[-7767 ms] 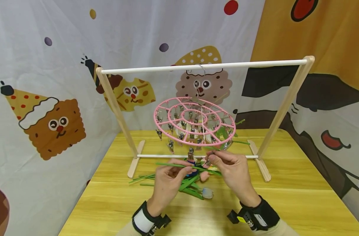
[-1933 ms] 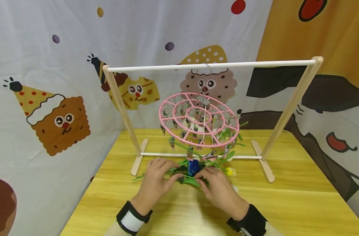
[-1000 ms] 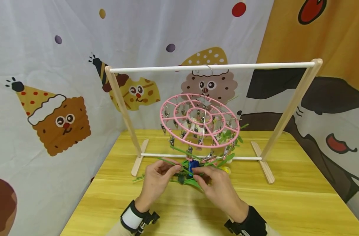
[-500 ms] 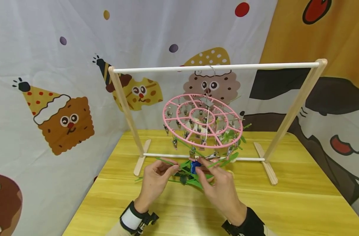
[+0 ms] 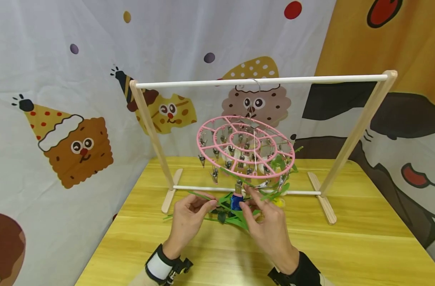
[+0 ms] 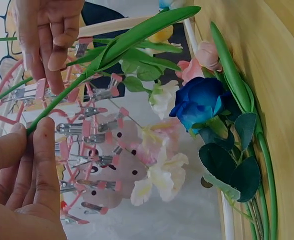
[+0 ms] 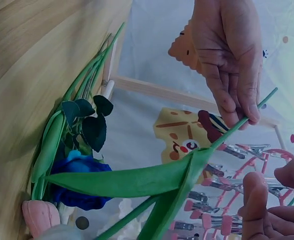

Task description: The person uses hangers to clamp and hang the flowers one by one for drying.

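My left hand [image 5: 190, 216] pinches a thin green stem [image 6: 61, 97] between thumb and fingers, clear of the table. Long green leaves [image 7: 121, 182] grow from that stem; its flower head is hidden. Close to the stem's leafy side, my right hand [image 5: 269, 220] has its fingers extended and parted, fingertips beside a metal clip [image 5: 238, 187] with pink tips. This clip hangs at the front of a round pink clip hanger [image 5: 272, 175]. Beneath the hands lie artificial flowers: a blue rose [image 6: 197, 102] with dark leaves, a pink tulip [image 7: 39, 217] and several green stems.
A wooden stand [image 5: 356, 131] carries the hanger by its white top bar [image 5: 292, 81]; a lower white bar [image 5: 203, 188] runs behind the flowers. White flowers [image 6: 164, 175] hang on the hanger's far side. The wooden table [image 5: 210, 254] meets a printed curtain [image 5: 174, 39].
My left hand has lifted a stem from the pile. My right hand has risen from the blue rose to the front clip, which has swung slightly right as the hanger shifts.
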Tool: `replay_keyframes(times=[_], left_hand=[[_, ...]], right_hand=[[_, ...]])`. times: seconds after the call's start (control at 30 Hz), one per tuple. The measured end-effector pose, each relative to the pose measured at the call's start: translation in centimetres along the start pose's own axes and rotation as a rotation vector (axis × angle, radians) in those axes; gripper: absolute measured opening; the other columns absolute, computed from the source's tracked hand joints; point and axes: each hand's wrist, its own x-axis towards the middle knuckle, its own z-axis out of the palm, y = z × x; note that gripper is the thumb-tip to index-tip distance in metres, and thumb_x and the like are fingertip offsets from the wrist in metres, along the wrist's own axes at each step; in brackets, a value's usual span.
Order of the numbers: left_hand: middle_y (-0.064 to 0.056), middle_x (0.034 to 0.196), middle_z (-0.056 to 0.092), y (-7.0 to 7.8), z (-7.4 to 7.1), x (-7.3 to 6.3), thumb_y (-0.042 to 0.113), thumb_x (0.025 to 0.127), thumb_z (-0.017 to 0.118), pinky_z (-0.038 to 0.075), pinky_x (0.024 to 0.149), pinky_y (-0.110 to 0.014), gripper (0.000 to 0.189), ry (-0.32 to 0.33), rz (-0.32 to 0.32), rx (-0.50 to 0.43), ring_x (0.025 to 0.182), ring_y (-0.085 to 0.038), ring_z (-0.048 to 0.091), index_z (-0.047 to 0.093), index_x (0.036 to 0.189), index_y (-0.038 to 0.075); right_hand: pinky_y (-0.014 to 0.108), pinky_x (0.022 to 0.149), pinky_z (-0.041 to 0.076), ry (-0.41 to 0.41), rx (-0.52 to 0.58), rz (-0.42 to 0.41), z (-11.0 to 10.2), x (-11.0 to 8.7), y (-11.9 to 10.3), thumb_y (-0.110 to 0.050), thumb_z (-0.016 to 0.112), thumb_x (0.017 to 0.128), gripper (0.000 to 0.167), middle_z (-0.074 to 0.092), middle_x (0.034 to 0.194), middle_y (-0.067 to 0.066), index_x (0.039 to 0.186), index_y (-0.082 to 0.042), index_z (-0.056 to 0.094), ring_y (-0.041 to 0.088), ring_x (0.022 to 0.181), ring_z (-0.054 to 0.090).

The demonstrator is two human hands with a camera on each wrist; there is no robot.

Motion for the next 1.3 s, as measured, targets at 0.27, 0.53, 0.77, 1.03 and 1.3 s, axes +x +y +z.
replay_keyframes(times=[0.27, 0.53, 0.77, 1.03, 1.3], left_hand=[[-0.014, 0.107, 0.09, 0.8, 0.6, -0.2, 0.005, 0.107, 0.084, 0.075, 0.084, -0.038, 0.009, 0.0, 0.007, 0.004, 0.094, -0.013, 0.088, 0.085, 0.115, 0.008], [-0.016, 0.108, 0.09, 1.2, 0.9, -0.2, 0.004, 0.107, 0.085, 0.075, 0.084, -0.038, 0.009, 0.004, 0.003, -0.004, 0.094, -0.034, 0.089, 0.085, 0.116, 0.005], [-0.015, 0.107, 0.09, 1.4, 1.3, -0.3, 0.005, 0.107, 0.085, 0.075, 0.082, -0.039, 0.009, -0.007, 0.0, -0.017, 0.093, -0.021, 0.089, 0.086, 0.116, 0.008], [-0.02, 0.106, 0.089, 1.4, 1.7, -0.1, 0.002, 0.107, 0.084, 0.075, 0.081, -0.039, 0.01, -0.019, 0.045, -0.037, 0.092, -0.017, 0.088, 0.085, 0.115, 0.006], [-0.024, 0.106, 0.088, 1.9, 2.5, -0.1, 0.001, 0.106, 0.084, 0.075, 0.081, -0.039, 0.01, -0.022, 0.036, -0.081, 0.093, -0.015, 0.088, 0.085, 0.115, 0.004]], right_hand=[[0.012, 0.073, 0.059, 0.031, 0.033, 0.057, -0.1, -0.2, -0.1, 0.01, 0.088, 0.097, 0.059, 0.088, 0.102, 0.011, 0.153, 0.008, 0.071, 0.015, 0.08, 0.081], [0.015, 0.079, 0.067, 0.072, 0.212, 0.102, -0.3, 0.2, 0.3, 0.016, 0.08, 0.101, 0.054, 0.085, 0.123, 0.021, 0.154, 0.008, 0.07, 0.017, 0.087, 0.083], [0.019, 0.076, 0.069, 0.071, 0.327, 0.11, -0.6, 0.8, 0.6, 0.015, 0.076, 0.106, 0.044, 0.086, 0.121, 0.02, 0.147, 0.001, 0.075, 0.017, 0.085, 0.085], [0.024, 0.068, 0.068, 0.064, 0.313, 0.166, -1.0, 1.1, 0.7, 0.01, 0.073, 0.11, 0.047, 0.088, 0.107, 0.016, 0.154, -0.006, 0.073, 0.01, 0.078, 0.082], [0.028, 0.069, 0.069, 0.04, 0.422, 0.268, -1.4, 1.2, 0.4, 0.007, 0.07, 0.113, 0.039, 0.087, 0.111, 0.022, 0.149, -0.007, 0.076, 0.013, 0.077, 0.082]])
